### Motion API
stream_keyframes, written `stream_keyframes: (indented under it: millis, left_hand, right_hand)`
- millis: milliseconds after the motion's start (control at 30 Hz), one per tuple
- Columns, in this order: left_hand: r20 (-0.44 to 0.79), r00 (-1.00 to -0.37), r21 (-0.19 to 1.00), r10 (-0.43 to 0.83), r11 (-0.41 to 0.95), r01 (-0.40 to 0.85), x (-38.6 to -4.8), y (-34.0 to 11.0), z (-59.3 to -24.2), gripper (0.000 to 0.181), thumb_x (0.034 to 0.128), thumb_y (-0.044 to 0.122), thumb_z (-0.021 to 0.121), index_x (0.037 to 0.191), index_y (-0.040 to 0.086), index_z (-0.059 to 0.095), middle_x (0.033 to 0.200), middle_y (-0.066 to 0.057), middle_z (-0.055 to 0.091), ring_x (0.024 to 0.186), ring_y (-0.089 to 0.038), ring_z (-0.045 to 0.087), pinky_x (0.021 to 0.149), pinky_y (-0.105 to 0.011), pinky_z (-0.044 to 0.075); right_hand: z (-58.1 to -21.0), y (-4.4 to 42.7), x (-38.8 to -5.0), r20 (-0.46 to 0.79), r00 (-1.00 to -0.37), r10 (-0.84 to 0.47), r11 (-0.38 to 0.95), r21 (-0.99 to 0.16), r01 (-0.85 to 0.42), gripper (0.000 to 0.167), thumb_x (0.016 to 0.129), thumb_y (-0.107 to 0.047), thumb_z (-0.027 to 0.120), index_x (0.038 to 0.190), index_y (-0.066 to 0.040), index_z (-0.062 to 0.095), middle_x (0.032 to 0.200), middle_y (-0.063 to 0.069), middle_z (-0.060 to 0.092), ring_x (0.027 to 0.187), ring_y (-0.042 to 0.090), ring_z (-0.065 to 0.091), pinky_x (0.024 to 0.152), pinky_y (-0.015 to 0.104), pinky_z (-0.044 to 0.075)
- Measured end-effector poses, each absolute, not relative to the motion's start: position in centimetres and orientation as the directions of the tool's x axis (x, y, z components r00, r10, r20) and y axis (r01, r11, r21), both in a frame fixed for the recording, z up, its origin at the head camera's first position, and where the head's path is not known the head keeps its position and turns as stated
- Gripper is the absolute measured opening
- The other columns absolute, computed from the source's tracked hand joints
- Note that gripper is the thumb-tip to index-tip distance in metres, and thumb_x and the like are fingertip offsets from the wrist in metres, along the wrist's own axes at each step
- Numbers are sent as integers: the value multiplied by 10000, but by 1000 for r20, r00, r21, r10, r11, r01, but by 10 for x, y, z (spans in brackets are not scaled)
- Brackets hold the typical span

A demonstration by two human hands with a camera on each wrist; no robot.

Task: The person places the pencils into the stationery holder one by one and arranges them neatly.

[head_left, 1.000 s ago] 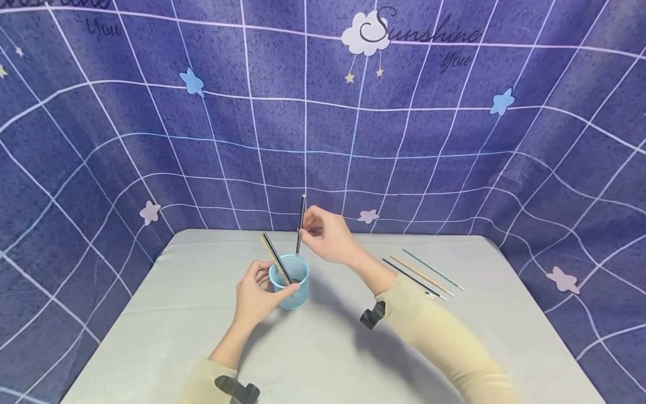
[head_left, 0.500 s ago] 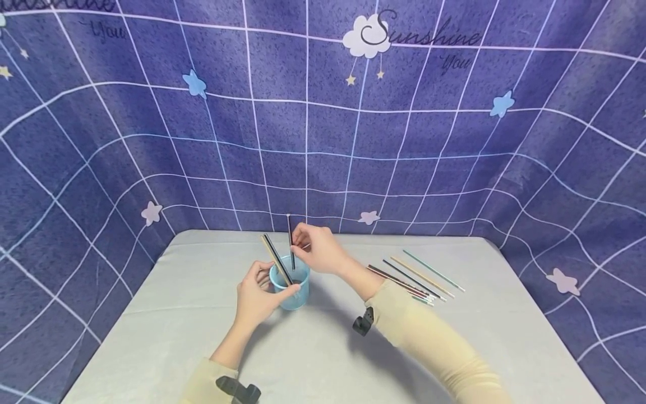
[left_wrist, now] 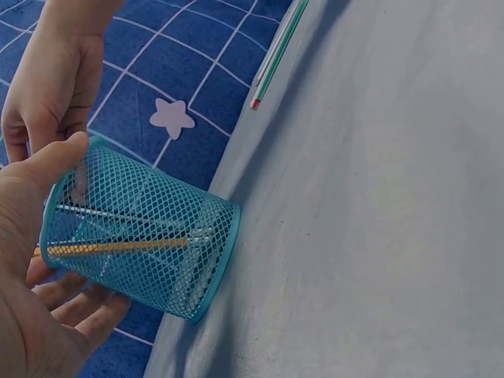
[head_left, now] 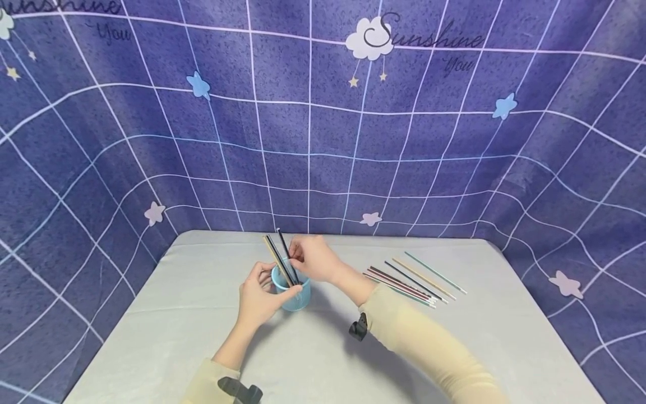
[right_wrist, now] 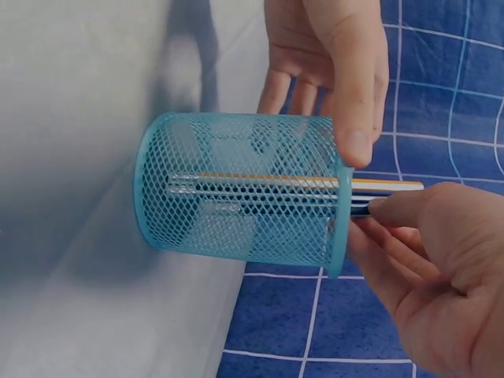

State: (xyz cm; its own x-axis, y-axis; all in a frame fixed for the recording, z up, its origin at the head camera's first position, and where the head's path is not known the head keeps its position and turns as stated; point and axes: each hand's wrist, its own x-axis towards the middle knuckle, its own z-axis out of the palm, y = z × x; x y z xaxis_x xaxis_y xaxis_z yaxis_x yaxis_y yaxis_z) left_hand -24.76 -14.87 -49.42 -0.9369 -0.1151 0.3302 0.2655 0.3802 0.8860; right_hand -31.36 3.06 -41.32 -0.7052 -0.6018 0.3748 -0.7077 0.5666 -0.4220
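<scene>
Left hand [head_left: 262, 297] grips the cup [head_left: 296, 301] by its rim. Right hand [head_left: 315, 259] pinches a dark pencil [head_left: 282, 241], lower end inside cup, short of base. Looks partway: at least 2 cup pencils [head_left: 277, 253] in, 5+ loose pencils [head_left: 416, 282] left, right of cup.

A light-blue mesh cup [head_left: 296, 301] stands upright on the tabletop [head_left: 303, 359], gripped by the left hand [head_left: 259, 296]. Leaning pencils [head_left: 276, 255] fill it partly; the right hand [head_left: 317, 259] pinches a dark pencil [head_left: 282, 241] at its rim. Loose pencils [head_left: 424, 279] lie to the right.
</scene>
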Motion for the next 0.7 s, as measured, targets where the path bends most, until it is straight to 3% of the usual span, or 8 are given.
stream_keyframes:
  millis: [433, 700]
  left_hand:
    - [337, -935, 883, -111, 382, 273, -247, -150, -494, 733, 692, 269, 1029, 1242, 19, 614, 1301, -192, 754, 1219, -348, 744, 1008, -430, 649]
    - [335, -935, 884, -113, 382, 271, -247, -149, -494, 721, 705, 255, 1022, 1242, 4, 612, 1279, -228, 755, 1196, -388, 748, 1006, -454, 648]
  right_hand:
    - [-421, 18, -308, 362, -714, -599, 645, -310, -698, 112, 929, -40, 796, 912, -45, 686, 909, 97, 814, 864, 196, 811, 760, 223, 681]
    - [-422, 14, -310, 314, -748, -585, 680, -314, -663, 83, 949, -36, 764, 1015, -20, 716, 948, 112, 822, 879, 201, 816, 755, 207, 679]
